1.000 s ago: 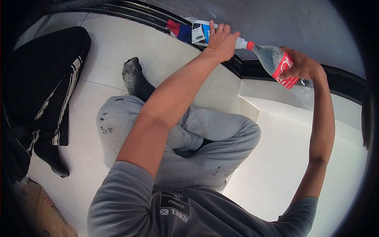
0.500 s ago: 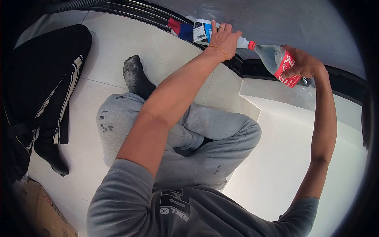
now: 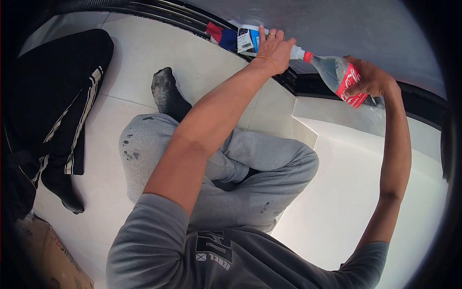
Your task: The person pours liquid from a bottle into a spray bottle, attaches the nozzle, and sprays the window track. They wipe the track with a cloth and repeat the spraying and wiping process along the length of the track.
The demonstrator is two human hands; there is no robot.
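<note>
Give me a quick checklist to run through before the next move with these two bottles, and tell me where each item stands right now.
1. Left hand grips the white bottle near its neck: ok.
2. Right hand wraps the clear Coca-Cola bottle at its red label: ok.
3. Cola bottle tilted, red-ringed mouth against the white bottle's neck: ok, the two meet end to end.
4. Mouths exactly lined up: cannot tell, the left hand's fingers cover the joint.
5. Liquid flowing or spilling: cannot tell, none shows on the white floor tiles.
6. White bottle steady: cannot tell, it lies by the dark track, its base partly hidden.
</note>
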